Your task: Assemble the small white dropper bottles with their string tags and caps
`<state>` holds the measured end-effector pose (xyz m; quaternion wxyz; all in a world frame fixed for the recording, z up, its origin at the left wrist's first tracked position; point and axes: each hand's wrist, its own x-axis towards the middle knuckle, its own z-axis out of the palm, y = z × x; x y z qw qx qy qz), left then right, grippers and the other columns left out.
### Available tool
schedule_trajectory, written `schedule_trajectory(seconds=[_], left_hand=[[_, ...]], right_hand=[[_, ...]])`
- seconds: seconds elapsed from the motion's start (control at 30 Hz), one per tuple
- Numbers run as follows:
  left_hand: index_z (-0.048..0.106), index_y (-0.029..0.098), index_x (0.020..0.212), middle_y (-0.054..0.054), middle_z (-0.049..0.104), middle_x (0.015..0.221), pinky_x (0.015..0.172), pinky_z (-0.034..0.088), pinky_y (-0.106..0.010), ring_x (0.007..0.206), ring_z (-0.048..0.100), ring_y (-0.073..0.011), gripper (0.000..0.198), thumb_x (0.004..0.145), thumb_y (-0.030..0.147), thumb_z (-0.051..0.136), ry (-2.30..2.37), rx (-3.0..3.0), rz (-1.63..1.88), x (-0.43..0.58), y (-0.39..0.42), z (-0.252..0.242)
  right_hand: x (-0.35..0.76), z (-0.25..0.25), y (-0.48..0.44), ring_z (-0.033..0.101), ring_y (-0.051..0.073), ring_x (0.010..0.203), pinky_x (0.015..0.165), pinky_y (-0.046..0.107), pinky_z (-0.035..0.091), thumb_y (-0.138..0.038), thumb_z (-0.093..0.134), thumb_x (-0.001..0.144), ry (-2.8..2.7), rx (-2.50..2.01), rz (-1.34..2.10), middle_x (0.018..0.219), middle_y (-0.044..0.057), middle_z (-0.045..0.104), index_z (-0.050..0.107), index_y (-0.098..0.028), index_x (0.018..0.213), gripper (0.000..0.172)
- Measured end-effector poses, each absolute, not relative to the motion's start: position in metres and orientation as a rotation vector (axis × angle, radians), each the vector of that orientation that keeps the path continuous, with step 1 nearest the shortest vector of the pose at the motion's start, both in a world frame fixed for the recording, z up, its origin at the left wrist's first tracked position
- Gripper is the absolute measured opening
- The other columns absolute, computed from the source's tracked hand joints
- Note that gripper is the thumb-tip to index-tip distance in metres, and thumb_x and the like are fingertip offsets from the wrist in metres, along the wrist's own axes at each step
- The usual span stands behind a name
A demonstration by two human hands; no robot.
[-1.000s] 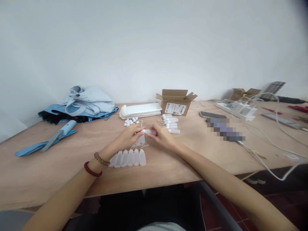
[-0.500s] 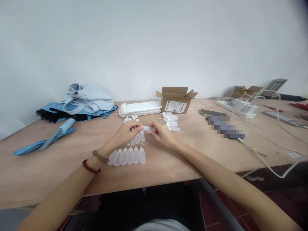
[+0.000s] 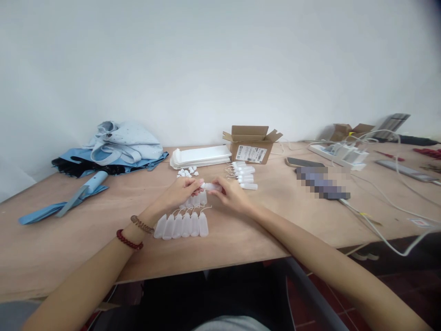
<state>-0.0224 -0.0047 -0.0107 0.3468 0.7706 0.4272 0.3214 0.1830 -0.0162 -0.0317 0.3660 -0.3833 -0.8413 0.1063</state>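
Observation:
Both hands meet over the middle of the wooden table (image 3: pixel 62 248). My left hand (image 3: pixel 179 194) and my right hand (image 3: pixel 231 195) are closed on the two ends of one small white plastic bottle (image 3: pixel 212 186), held sideways between them. Just in front of the hands lies a row of several finished white bottles (image 3: pixel 182 226) side by side. Behind the hands sit a heap of small white caps (image 3: pixel 187 173) and several loose bottles (image 3: pixel 244 174). Two bead bracelets are on my left wrist.
An open cardboard box (image 3: pixel 251 144) and a stack of white bags (image 3: pixel 201 156) stand at the back. A blue cloth pile and folded umbrella (image 3: pixel 103 154) lie at the left. A phone (image 3: pixel 303 162), power strip (image 3: pixel 341 154) and white cables (image 3: pixel 386 207) cover the right side.
The hands stay together on the same bottle, with only small shifts of the fingers. The view has moved slightly.

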Motion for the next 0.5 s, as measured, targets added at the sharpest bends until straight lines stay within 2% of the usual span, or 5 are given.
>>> schedule_trajectory(seconds=[0.13, 0.3, 0.4, 0.5], left_hand=[[0.062, 0.015, 0.069, -0.002, 0.058, 0.064, 0.05, 0.038, -0.023, 0.057, 0.05, -0.0123, 0.043, 0.083, 0.053, 0.049, 1.109, 2.02, 0.813, -0.022, -0.008, -0.008], [0.066, 0.015, 0.089, -0.005, 0.065, 0.078, 0.063, 0.048, -0.027, 0.067, 0.058, -0.0143, 0.031, 0.081, 0.044, 0.058, 0.966, 1.948, 0.854, -0.021, -0.013, -0.003], [0.066, 0.014, 0.087, -0.005, 0.065, 0.074, 0.065, 0.049, -0.028, 0.065, 0.059, -0.0143, 0.027, 0.076, 0.039, 0.064, 0.96, 1.813, 0.88, -0.018, -0.014, -0.003], [0.066, 0.012, 0.079, -0.004, 0.063, 0.068, 0.062, 0.048, -0.027, 0.061, 0.058, -0.013, 0.024, 0.073, 0.035, 0.067, 0.953, 1.633, 0.917, -0.015, -0.016, 0.0]], right_hand=[[0.184, -0.029, -0.019, 0.051, 0.013, 0.058, 0.058, 0.023, 0.034, -0.033, 0.054, 0.088, -2.134, -0.985, 0.278, 0.067, 0.002, 0.061, 0.059, -0.016, 0.09, 0.018], [0.182, -0.021, -0.022, 0.048, 0.01, 0.052, 0.055, 0.022, 0.034, -0.038, 0.049, 0.091, -2.056, -1.009, 0.499, 0.06, 0.0, 0.06, 0.063, -0.015, 0.078, 0.03], [0.178, -0.014, -0.027, 0.048, 0.009, 0.048, 0.053, 0.022, 0.036, -0.042, 0.044, 0.093, -2.046, -1.039, 0.667, 0.06, 0.0, 0.061, 0.063, -0.014, 0.074, 0.038], [0.177, -0.005, -0.041, 0.055, 0.013, 0.056, 0.057, 0.026, 0.041, -0.042, 0.046, 0.092, -2.044, -1.1, 0.522, 0.066, 0.003, 0.063, 0.064, -0.015, 0.08, 0.035]])
